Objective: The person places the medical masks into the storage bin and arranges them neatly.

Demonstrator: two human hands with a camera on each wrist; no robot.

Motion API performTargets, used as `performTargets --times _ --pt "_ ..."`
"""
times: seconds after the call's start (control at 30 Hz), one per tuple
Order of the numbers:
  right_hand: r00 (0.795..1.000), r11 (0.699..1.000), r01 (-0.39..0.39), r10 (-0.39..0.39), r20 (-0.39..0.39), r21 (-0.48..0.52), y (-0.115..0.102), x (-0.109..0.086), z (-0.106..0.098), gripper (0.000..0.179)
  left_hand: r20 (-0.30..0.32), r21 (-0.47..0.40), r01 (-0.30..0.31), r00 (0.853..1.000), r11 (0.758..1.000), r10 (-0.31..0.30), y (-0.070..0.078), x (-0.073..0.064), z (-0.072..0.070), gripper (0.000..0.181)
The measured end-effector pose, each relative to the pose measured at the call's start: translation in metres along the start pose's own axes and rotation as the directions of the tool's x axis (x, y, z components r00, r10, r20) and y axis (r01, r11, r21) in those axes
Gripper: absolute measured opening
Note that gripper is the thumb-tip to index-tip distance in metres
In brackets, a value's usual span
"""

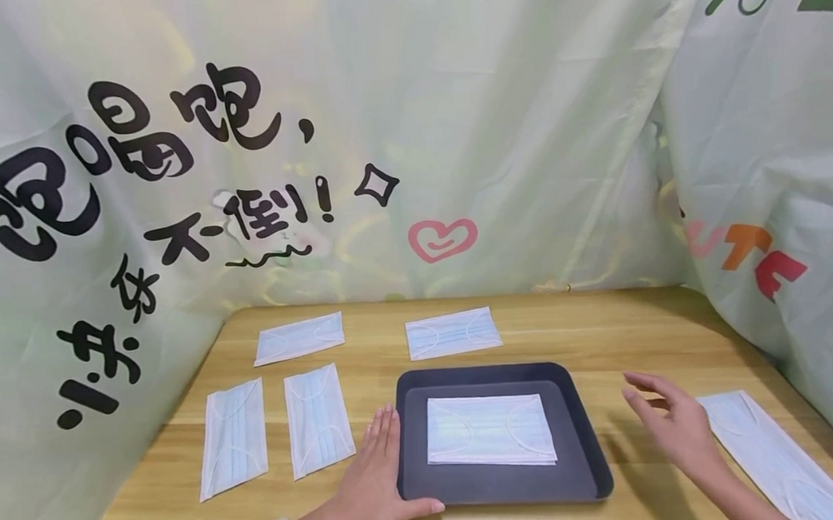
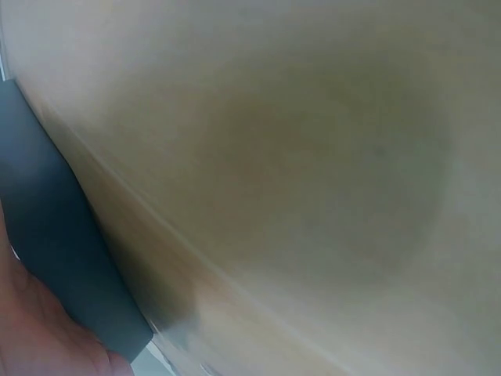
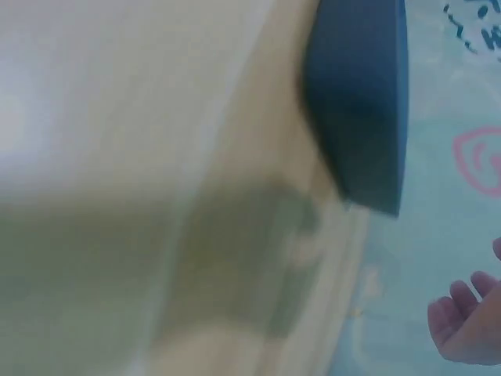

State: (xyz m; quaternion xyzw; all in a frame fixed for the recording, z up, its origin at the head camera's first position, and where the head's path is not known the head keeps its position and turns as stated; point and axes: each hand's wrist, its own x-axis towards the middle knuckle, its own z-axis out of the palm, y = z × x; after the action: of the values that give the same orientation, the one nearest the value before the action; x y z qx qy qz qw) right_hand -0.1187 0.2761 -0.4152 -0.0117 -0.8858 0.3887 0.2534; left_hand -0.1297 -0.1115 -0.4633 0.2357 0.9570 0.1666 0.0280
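Note:
My left hand (image 1: 372, 482) lies against the left side of a dark grey tray (image 1: 588, 439), fingers straight along its wall and thumb at the front left corner. Inside the tray is a small stack of pale blue face masks (image 1: 491, 430), edges slightly out of line. To the right of the tray my right hand (image 1: 680, 427) hovers over the table with fingers loosely bent and nothing in them. Its shadow falls on the wood below. The right wrist view shows that hand (image 3: 470, 321) raised beside the tray's side (image 3: 356, 102).
Two masks stand lengthwise left of the tray, an outer mask (image 1: 233, 438) and an inner mask (image 1: 319, 420). Behind are a back left mask (image 1: 299, 338) and a back middle mask (image 1: 453, 333). More mask material (image 1: 773, 453) lies by the right forearm. Printed curtains (image 1: 525, 168) enclose the table.

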Motion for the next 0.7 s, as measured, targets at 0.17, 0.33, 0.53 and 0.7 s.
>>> performTargets --times 0.17,0.33,0.53,0.7 --pt "0.999 1.0 -0.013 0.013 -0.03 -0.021 0.027 -0.007 -0.023 0.025 -0.009 0.003 -0.006 1.0 1.0 0.006 0.001 0.0 0.005 0.125" --pt "0.992 0.991 -0.127 0.127 0.022 -0.031 0.055 -0.015 -0.053 0.025 -0.008 -0.001 -0.01 1.0 1.0 0.01 0.002 0.0 0.006 0.124" --pt "0.977 0.966 -0.208 0.213 0.02 -0.154 0.08 -0.026 -0.075 0.039 0.001 -0.008 -0.01 1.0 1.0 0.01 0.004 -0.001 0.006 0.124" --pt "0.953 0.909 -0.288 0.303 0.001 -0.302 0.097 -0.03 -0.079 0.052 -0.012 0.009 -0.011 1.0 1.0 0.011 0.004 -0.001 0.005 0.123"
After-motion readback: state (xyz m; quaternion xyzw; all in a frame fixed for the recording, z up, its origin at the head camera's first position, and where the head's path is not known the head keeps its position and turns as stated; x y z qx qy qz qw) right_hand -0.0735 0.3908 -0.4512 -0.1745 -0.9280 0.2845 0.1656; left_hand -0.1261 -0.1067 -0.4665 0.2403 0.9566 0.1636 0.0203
